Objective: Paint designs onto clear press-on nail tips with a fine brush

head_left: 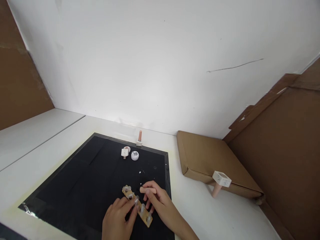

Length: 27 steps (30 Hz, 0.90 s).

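Left fingers (127, 206) clamp the tan strip (143, 216) mid-length, the pink stick (143, 190) pinched between right fingers (153, 197).

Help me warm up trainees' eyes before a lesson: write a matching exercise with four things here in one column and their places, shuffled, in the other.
Things
1. Peach-coloured cylindrical stick
2. Narrow yellowish strip bearing translucent pieces
3. Flat brown cardboard box
4. Small round white container

Places
A. On the white table, to the right of the black mat
B. At the fingertips of the left hand
C. On the mat, beyond both hands
D. Between the fingers of the right hand

Pairs: 1-D, 2-B, 3-A, 4-C
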Available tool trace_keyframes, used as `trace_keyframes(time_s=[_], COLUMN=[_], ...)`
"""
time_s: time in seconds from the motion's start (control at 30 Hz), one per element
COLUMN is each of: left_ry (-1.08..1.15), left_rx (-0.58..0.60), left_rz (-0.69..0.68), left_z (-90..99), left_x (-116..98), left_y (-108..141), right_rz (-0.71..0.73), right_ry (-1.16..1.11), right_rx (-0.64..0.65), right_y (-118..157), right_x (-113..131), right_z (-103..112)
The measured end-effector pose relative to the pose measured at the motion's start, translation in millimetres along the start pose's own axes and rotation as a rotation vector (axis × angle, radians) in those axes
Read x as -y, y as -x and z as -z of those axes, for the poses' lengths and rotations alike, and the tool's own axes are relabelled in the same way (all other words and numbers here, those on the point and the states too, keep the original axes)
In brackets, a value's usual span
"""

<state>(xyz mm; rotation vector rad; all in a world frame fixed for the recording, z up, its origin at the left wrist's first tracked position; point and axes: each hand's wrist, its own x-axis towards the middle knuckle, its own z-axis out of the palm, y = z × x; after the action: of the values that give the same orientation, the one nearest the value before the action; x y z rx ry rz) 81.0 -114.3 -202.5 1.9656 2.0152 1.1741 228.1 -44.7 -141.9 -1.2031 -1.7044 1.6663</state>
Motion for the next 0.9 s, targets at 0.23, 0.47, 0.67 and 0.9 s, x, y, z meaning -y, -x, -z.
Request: trace_keyframes(time_s=[0.23, 0.47, 0.67, 0.9], left_ry=[0.062, 0.053, 0.179, 0.473], left_rx=[-0.01, 0.09, 0.04, 0.0], left_rz=[0.073, 0.071, 0.046, -0.082], left_z=[3.6, 7.8, 10.9, 56.2], left_x=[-3, -3, -4, -18], left_y=[-3, -1, 2, -25], right_rz=[0.013, 0.065, 0.122, 0.298], right_ry=[0.024, 0.067, 0.083, 0.1], right_rx=[0.003, 0.021, -0.014, -0.144], right_y=[-2, 1, 2, 7], right_x=[-3, 1, 0, 16], right_z=[-1, -3, -4, 3])
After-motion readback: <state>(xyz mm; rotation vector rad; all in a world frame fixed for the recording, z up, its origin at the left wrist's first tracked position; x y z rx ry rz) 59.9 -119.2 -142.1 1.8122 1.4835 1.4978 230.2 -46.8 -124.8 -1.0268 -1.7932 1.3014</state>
